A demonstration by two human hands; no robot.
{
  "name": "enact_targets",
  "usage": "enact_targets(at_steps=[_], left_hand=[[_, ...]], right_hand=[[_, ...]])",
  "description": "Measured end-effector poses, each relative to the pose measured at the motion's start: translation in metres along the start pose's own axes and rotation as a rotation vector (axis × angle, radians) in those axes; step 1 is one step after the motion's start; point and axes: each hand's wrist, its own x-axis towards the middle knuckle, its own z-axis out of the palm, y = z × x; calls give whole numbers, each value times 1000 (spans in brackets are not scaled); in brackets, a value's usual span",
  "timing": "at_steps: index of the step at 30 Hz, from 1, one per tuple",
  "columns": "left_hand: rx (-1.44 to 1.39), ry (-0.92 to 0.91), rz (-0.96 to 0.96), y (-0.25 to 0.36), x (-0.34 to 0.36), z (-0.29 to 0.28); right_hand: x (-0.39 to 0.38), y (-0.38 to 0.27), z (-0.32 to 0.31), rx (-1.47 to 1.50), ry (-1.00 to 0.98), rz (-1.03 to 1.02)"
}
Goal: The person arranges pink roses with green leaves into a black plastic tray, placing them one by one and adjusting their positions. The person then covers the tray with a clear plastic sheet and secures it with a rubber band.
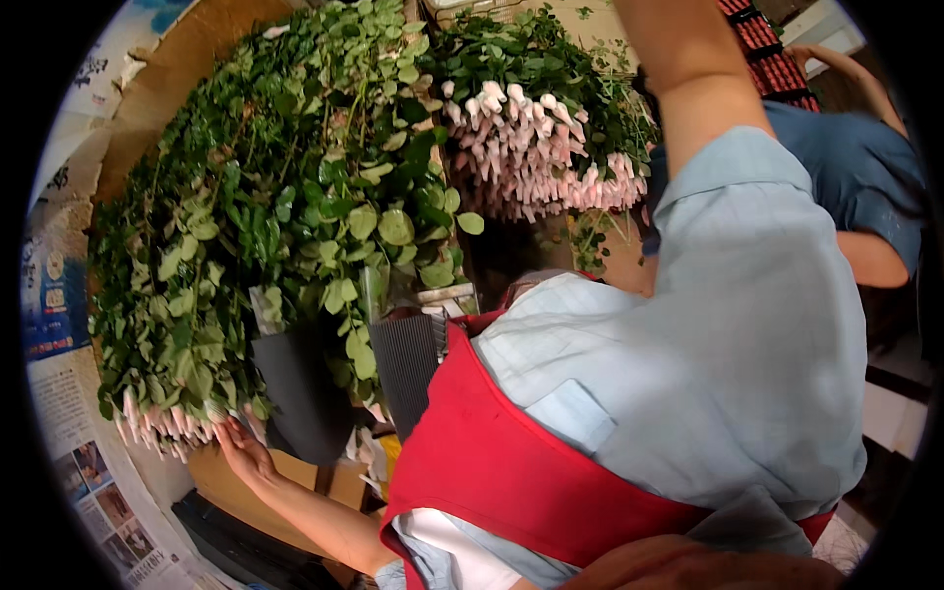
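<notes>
My left hand (247,454) reaches in from the lower edge, its fingers apart and slightly bent, touching pale pink rose buds (167,428) along the front of a large heap of leafy green stems (226,197). Just right of it are a dark grey sheet (300,393) and a ridged dark piece (403,369) among the stems. My right arm (703,108) is raised past the top edge, so that hand is out of sight. A second bundle of pink buds (521,147) with leaves lies at the upper middle.
Printed newspaper (74,413) covers the left side beside cardboard (147,59). Brown cardboard (256,497) lies below the stems. At the right a co-worker in a dark blue top (846,167) bends near dark racks with red items (772,69).
</notes>
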Motion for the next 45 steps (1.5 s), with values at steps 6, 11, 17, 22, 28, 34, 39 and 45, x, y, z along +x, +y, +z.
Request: enact_targets(at_steps=[6, 11, 17, 22, 28, 34, 39, 45], left_hand=[[-145, -48, -129, 12, 1, -4], [-147, -93, -143, 14, 7, -14], [-112, 31, -108, 13, 10, -12], [-134, -50, -130, 18, 10, -10], [-205, -92, -159, 15, 7, -26], [-213, -191, -165, 18, 13, -35], [-261, -285, -225, 25, 14, -39], [-281, -271, -191, 20, 24, -29]], right_hand=[[-75, 74, 13, -68, -115, 205], [-152, 133, 37, -109, -218, 425], [-243, 182, 64, -134, -328, 672], [-308, 203, 89, -135, -428, 848], [-380, 210, 125, -123, -587, 998], [-466, 175, 145, -94, -728, 1217], [-511, 159, 146, -67, -774, 1302], [-536, 160, 139, -60, -780, 1373]])
